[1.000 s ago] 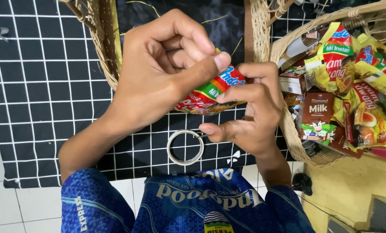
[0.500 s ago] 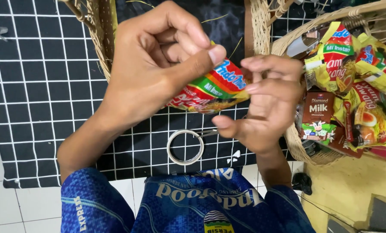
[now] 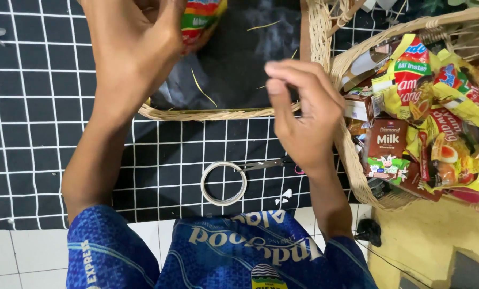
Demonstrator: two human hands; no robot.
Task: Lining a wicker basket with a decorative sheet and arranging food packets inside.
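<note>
My left hand is raised at the top left and grips a red, green and yellow noodle packet, which is partly cut off by the frame's top edge. The packet hangs over a shallow wicker basket with a dark lining. My right hand hovers over that basket's near right corner. Its fingers are curled together and nothing shows in them. A white tape ring lies on the black checked cloth below both hands. Scissors lie beside the ring, partly hidden under my right wrist.
A round wicker basket at the right holds several noodle packets and a brown milk carton. A yellow surface and a small black object are at the bottom right. My blue shirt fills the bottom edge.
My left hand has carried the packet up and away to the top of the view. My right hand has let go of the packet's end and stays near the basket corner.
</note>
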